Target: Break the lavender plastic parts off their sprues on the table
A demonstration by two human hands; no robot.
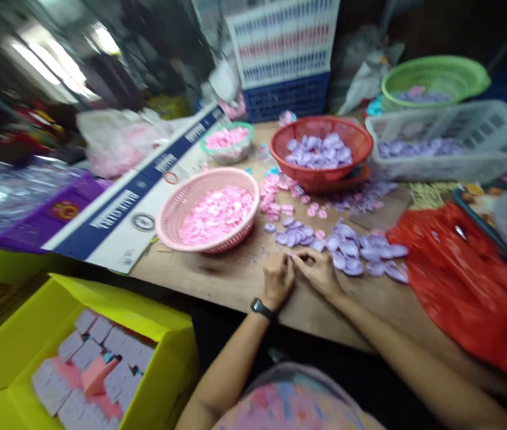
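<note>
My left hand (pixel 277 280), with a dark watch on the wrist, and my right hand (pixel 318 270) rest together on the wooden table (pixel 235 278). Both have their fingers curled and pinched toward each other over something small that I cannot make out. Just beyond them lies a spread of lilac round pieces (pixel 347 248), with loose pink pieces (pixel 280 200) farther back. A pink basket (pixel 208 209) full of pink pieces stands to the left of my hands. A red basket (pixel 321 149) holding lilac pieces sits behind.
A red plastic bag (pixel 463 280) lies at the right. A white crate (pixel 454 143) and a green basket (pixel 435 80) hold more lilac pieces. A yellow box (pixel 78 352) with small packets stands at the lower left. A blue-and-white board (pixel 132 203) lies left.
</note>
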